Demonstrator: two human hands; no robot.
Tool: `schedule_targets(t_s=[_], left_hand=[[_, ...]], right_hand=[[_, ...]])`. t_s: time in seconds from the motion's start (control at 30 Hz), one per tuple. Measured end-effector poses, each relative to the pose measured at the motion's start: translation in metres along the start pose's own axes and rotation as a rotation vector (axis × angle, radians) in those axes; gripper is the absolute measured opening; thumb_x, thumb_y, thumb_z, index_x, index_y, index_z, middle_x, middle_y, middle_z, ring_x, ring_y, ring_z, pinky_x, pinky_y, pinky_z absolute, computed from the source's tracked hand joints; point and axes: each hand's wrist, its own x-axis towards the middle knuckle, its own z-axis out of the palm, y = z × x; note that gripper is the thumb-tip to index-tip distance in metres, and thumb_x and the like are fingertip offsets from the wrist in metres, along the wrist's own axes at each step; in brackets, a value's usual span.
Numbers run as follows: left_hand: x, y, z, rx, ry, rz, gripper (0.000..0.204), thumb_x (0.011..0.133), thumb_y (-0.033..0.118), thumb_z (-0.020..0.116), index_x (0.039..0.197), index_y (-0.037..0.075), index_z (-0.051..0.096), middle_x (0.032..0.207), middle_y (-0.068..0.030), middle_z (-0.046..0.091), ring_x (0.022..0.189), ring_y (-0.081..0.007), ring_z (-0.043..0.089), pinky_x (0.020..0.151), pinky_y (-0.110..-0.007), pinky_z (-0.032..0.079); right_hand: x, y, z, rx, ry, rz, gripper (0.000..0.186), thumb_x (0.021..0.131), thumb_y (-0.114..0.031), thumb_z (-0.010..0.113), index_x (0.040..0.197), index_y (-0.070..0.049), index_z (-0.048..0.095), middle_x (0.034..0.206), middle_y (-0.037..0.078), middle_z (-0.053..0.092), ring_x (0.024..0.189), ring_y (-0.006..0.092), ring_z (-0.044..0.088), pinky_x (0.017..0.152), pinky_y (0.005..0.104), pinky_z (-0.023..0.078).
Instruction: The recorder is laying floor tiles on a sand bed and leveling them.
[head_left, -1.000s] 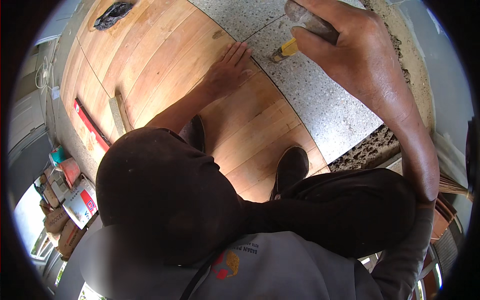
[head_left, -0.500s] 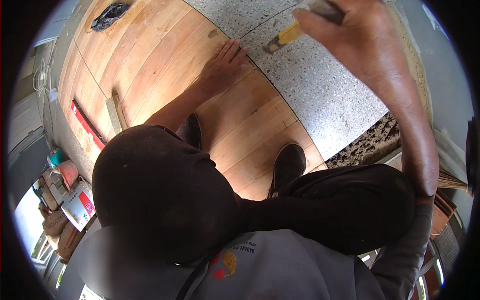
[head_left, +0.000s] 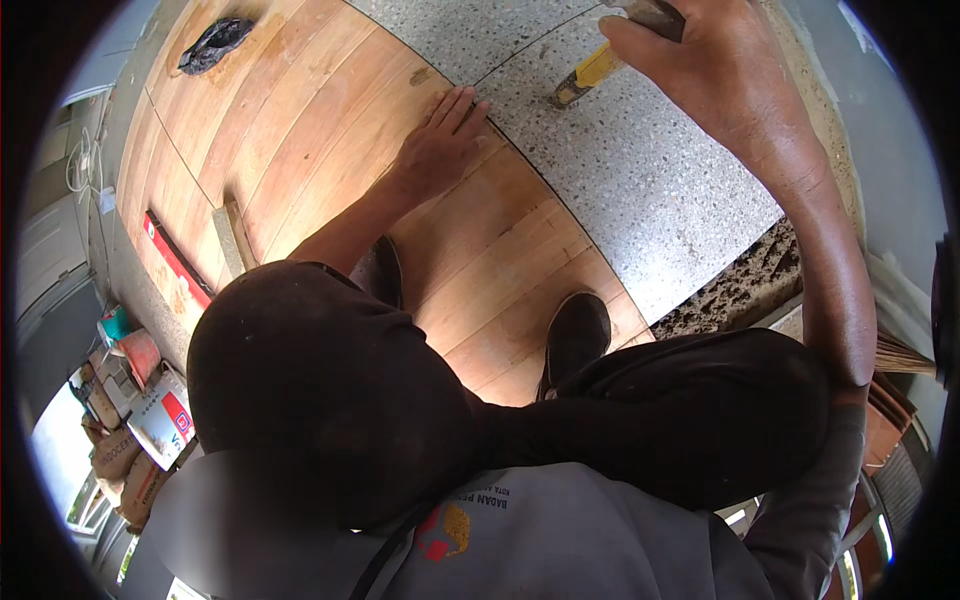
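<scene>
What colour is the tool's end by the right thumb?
Yellow, with a dark tip; the tool shows best in the head view.

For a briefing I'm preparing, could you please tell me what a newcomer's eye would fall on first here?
Probably the right hand, upper right, gripping a yellow tool with a dark end pointed toward grey speckled flooring. Then comes the left hand, palm down at upper centre on brown wood-patterned flooring.

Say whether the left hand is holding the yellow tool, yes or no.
No, the right hand holds the yellow tool, while the left hand lies on the wood-patterned floor.
</scene>
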Motion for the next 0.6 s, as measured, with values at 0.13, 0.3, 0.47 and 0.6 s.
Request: schedule_targets(t_s=[0.13,0.3,0.47,0.6], left_hand=[[0.001,0.002,0.002,0.031,0.013,-0.001,0.057,0.108,0.037,0.057,0.153,0.002,0.053,0.16,-0.0241,0.048,0.153,-0.037,0.041,0.129,-0.05,0.028],[0.006,0.006,-0.004,0.05,0.006,-0.01,0.058,0.108,0.042,0.056,0.149,0.0,0.056,0.158,-0.0248,0.05,0.152,-0.0386,0.043,0.129,-0.052,0.027],[0.041,0.024,-0.01,0.062,-0.041,0.097,0.056,0.108,0.043,0.056,0.149,0.005,0.057,0.158,-0.0235,0.05,0.151,-0.0394,0.043,0.128,-0.056,0.027],[0.073,0.06,0.009,-0.014,-0.106,0.241,0.056,0.108,0.045,0.056,0.159,0.022,0.05,0.164,-0.022,0.043,0.156,-0.0399,0.036,0.126,-0.067,0.021]], right_hand=[[-0.011,0.003,-0.018,-0.104,-0.011,0.266,0.057,0.098,-0.004,0.065,0.154,-0.002,0.055,0.099,0.024,0.078,0.044,0.0039,0.048,0.032,0.0176,0.04],[-0.023,0.017,-0.017,-0.128,0.128,0.121,0.058,0.1,-0.007,0.064,0.157,-0.005,0.052,0.11,0.028,0.077,0.044,0.0032,0.046,0.032,0.0162,0.041],[-0.014,0.044,-0.024,0.032,-0.019,0.153,0.057,0.099,-0.005,0.064,0.155,-0.002,0.053,0.089,0.019,0.077,0.044,0.0066,0.048,0.035,0.0192,0.045],[-0.008,0.062,-0.016,-0.057,0.067,0.019,0.057,0.097,-0.005,0.066,0.153,0.001,0.056,0.08,0.014,0.076,0.045,0.0085,0.051,0.036,0.0231,0.048]])
